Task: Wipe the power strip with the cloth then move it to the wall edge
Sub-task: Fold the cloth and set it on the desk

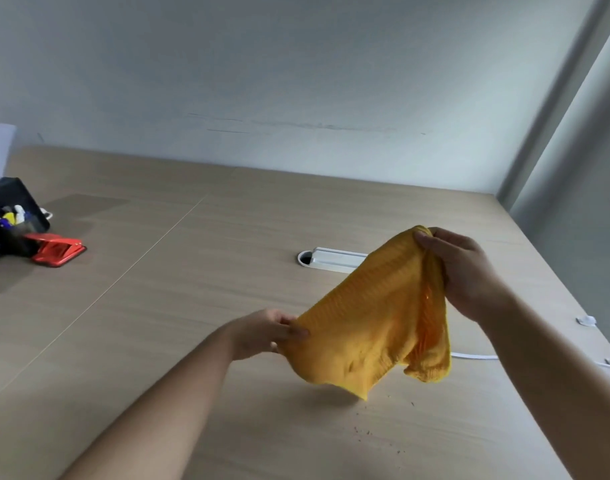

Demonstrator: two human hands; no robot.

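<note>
A yellow ribbed cloth [372, 323] hangs in the air over the wooden desk [151, 306], stretched between both hands. My left hand [265, 332] pinches its lower left edge. My right hand [459, 268] grips the top corner, higher and further right. Behind the cloth a long white piece [331, 259] with a round hole at its left end lies on the desk; its right part is hidden, and I cannot tell whether it is the power strip. A white cable [475, 357] comes out from behind the cloth's lower right.
The pale wall [296, 98] runs along the desk's far edge. At the far left stand a black desk organizer [12, 220] with pens and a red hole punch [59, 249]. Small white cable clips [586, 320] sit at the desk's right edge. Crumbs [365, 431] dot the near surface.
</note>
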